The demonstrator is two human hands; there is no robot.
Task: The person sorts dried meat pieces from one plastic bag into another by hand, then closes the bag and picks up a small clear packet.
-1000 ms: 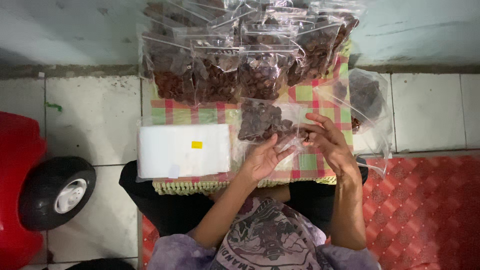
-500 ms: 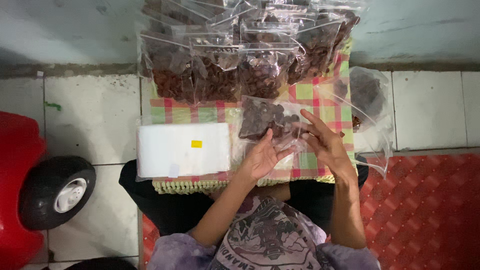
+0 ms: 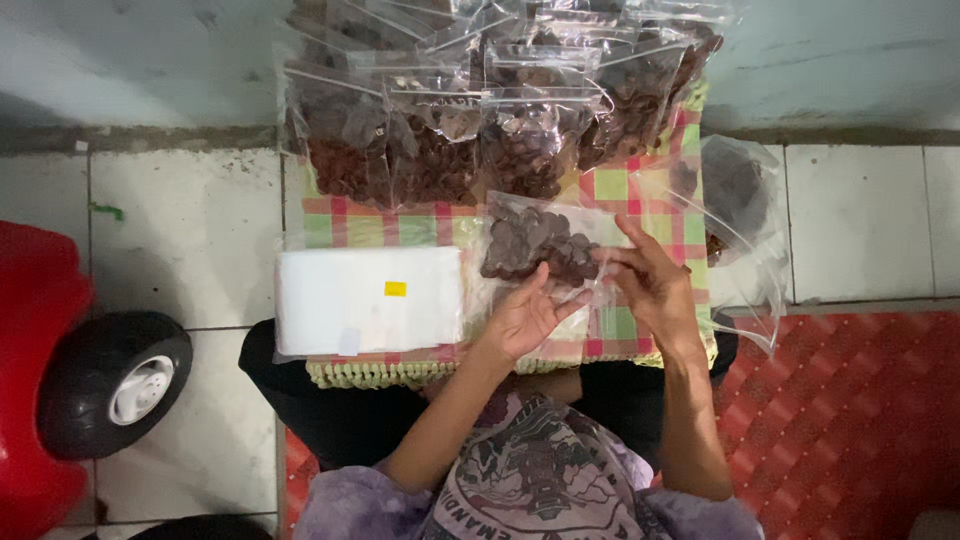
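While both hands pinch it, the clear zip bag of dark brown pieces (image 3: 535, 245) lies on the checkered cloth (image 3: 640, 190); left hand (image 3: 525, 315) and right hand (image 3: 650, 285) grip its near edge; filled bags (image 3: 440, 130) stacked just beyond; white packet stack (image 3: 368, 300) left; open bag (image 3: 735, 195) right.

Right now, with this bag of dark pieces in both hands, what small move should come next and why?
Probably run the fingers along the bag's open edge to press it shut. Both the left hand and right hand pinch the clear bag of dark brown pieces at its near end, and it looks as full as the sealed bags stacked behind.
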